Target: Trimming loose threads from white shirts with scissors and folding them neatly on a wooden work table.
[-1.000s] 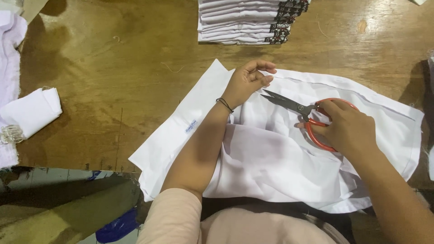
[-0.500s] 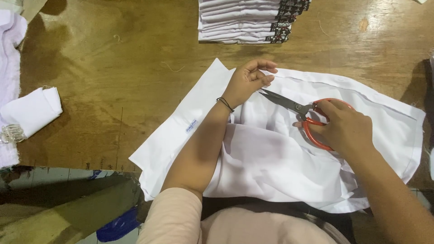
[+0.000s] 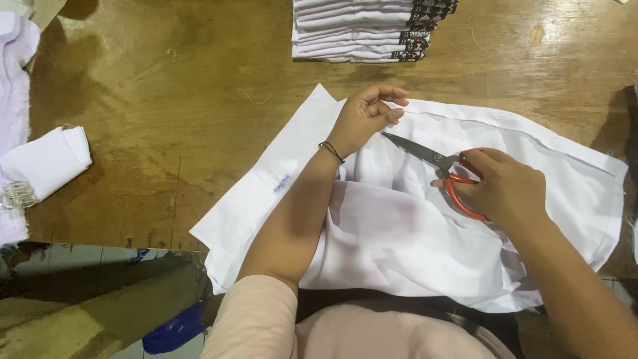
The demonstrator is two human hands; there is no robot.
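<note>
A white garment [image 3: 412, 246] lies spread on the wooden table [image 3: 186, 100] in front of me. My left hand [image 3: 367, 116] pinches the cloth near its far edge, fingers curled on the fabric. My right hand [image 3: 505, 186] grips red-handled scissors [image 3: 438, 163], the dark blades pointing left toward my left hand and lying just above the cloth. A dark band sits on my left wrist.
A stack of folded white garments with dark patterned edges [image 3: 372, 30] stands at the table's far side. A folded white cloth [image 3: 46, 163] lies at the left, beside more pale fabric [image 3: 16, 73]. The table's near edge runs along the lower left.
The scissors and my right hand have shifted slightly left toward my left hand. My left hand keeps its pinch on the cloth.
</note>
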